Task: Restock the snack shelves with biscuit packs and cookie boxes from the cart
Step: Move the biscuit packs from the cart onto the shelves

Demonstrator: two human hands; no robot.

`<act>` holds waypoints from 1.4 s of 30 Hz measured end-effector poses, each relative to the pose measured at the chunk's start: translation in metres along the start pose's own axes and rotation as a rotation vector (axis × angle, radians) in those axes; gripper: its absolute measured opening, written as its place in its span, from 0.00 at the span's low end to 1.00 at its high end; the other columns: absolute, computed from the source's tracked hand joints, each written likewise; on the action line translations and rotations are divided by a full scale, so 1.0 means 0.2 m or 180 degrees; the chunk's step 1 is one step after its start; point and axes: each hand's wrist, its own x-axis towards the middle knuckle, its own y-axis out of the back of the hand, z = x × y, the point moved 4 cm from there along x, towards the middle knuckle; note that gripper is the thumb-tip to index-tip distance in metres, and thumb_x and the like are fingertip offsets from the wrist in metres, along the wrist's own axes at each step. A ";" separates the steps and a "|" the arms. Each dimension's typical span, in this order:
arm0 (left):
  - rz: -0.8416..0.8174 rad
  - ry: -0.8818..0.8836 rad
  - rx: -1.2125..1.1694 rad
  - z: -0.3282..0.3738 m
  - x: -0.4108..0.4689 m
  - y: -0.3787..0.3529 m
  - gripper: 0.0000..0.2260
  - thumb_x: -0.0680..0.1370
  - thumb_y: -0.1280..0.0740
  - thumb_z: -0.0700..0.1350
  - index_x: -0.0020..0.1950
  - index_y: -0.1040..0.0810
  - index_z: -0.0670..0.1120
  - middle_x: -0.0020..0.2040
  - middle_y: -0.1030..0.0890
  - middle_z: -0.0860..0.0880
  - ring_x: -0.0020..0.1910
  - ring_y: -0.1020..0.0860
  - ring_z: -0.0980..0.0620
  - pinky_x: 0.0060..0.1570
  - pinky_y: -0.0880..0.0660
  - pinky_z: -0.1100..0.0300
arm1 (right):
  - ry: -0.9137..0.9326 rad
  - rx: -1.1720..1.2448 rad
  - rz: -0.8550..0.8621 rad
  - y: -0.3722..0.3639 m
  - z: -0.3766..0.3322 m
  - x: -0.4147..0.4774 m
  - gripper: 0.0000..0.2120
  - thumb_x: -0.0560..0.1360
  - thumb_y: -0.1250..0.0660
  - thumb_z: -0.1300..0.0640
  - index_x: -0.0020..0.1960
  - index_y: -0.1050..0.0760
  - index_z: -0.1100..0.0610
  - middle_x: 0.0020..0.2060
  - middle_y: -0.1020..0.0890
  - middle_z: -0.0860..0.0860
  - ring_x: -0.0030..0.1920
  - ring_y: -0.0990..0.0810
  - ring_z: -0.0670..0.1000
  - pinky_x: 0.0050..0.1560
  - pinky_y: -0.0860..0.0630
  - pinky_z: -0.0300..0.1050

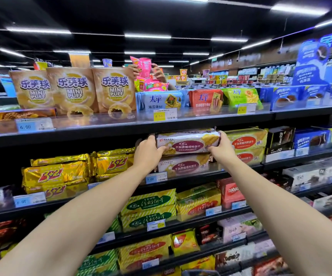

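A: Where is the biscuit pack (188, 141) in this supermarket aisle?

B: On the second shelf (201, 174), lying atop an identical pack (183, 165), just left of the yellow packs (247, 140).

A: And the fingers?

B: The left hand (148, 151) clasps its left end, thumb underneath, fingers curled behind. The right hand (222, 145) grips the right end, fingers wrapped over its crimped edge.
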 end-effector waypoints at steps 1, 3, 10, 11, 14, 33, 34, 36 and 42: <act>-0.0050 0.0033 0.0017 0.00 0.01 -0.01 0.19 0.76 0.29 0.58 0.55 0.27 0.45 0.49 0.19 0.46 0.49 0.20 0.44 0.44 0.24 0.52 | -0.0016 -0.0084 0.0018 0.00 0.00 0.01 0.33 0.78 0.33 0.66 0.79 0.42 0.53 0.48 0.25 0.50 0.40 0.29 0.39 0.26 0.31 0.27; -0.0143 0.0091 0.0092 -0.01 0.02 -0.03 0.17 0.77 0.30 0.58 0.53 0.28 0.46 0.50 0.18 0.44 0.49 0.20 0.42 0.48 0.22 0.49 | -0.0046 -0.0262 0.0021 0.00 0.00 0.03 0.30 0.78 0.33 0.66 0.77 0.39 0.54 0.47 0.27 0.52 0.38 0.30 0.43 0.28 0.32 0.29; -0.0513 0.0101 0.0416 -0.09 0.08 -0.13 0.25 0.79 0.35 0.60 0.73 0.31 0.50 0.64 0.20 0.43 0.71 0.29 0.42 0.76 0.45 0.47 | -0.0177 -0.0930 -0.0024 -0.09 -0.04 0.07 0.10 0.75 0.37 0.68 0.44 0.35 0.55 0.38 0.28 0.51 0.38 0.28 0.51 0.30 0.36 0.42; -0.0594 0.0083 0.0575 -0.11 0.08 -0.14 0.25 0.80 0.36 0.60 0.74 0.31 0.51 0.68 0.23 0.44 0.73 0.31 0.44 0.77 0.48 0.47 | -0.0189 -0.1048 -0.0050 -0.10 -0.04 0.07 0.08 0.75 0.38 0.68 0.46 0.34 0.56 0.39 0.28 0.52 0.39 0.28 0.52 0.30 0.37 0.42; -0.0659 0.0026 0.0912 -0.14 0.10 -0.18 0.25 0.81 0.39 0.61 0.76 0.34 0.55 0.74 0.30 0.47 0.78 0.39 0.49 0.78 0.56 0.48 | -0.0194 -0.1416 0.0016 -0.13 -0.05 0.06 0.05 0.75 0.36 0.68 0.48 0.31 0.61 0.43 0.24 0.57 0.42 0.26 0.58 0.35 0.31 0.46; -0.0030 -0.0564 0.1724 -0.07 -0.11 -0.22 0.33 0.75 0.31 0.59 0.77 0.36 0.49 0.76 0.38 0.38 0.74 0.41 0.35 0.76 0.48 0.37 | 0.0650 -0.1444 0.0135 -0.13 0.05 -0.18 0.18 0.81 0.37 0.59 0.70 0.31 0.59 0.64 0.28 0.56 0.64 0.27 0.58 0.65 0.27 0.54; -0.0010 -0.0665 0.1753 -0.05 -0.15 -0.22 0.32 0.76 0.32 0.60 0.77 0.35 0.49 0.75 0.37 0.38 0.74 0.40 0.36 0.74 0.44 0.37 | 0.0621 -0.1465 0.0038 -0.12 0.06 -0.21 0.20 0.81 0.37 0.59 0.72 0.32 0.59 0.65 0.28 0.56 0.65 0.27 0.58 0.65 0.27 0.53; 0.0009 -0.0808 0.1747 0.00 -0.24 -0.23 0.32 0.78 0.34 0.60 0.77 0.37 0.49 0.73 0.34 0.39 0.71 0.37 0.37 0.70 0.37 0.38 | 0.0562 -0.1539 -0.0127 -0.08 0.09 -0.28 0.22 0.82 0.37 0.57 0.75 0.33 0.57 0.68 0.29 0.56 0.66 0.26 0.57 0.65 0.27 0.52; -0.0473 -0.0991 0.1635 0.11 -0.61 -0.30 0.25 0.81 0.41 0.59 0.77 0.35 0.51 0.73 0.31 0.48 0.74 0.38 0.45 0.77 0.48 0.43 | 0.0371 -0.1905 -0.0915 0.00 0.22 -0.53 0.26 0.81 0.35 0.55 0.77 0.35 0.57 0.71 0.29 0.59 0.68 0.27 0.60 0.67 0.29 0.52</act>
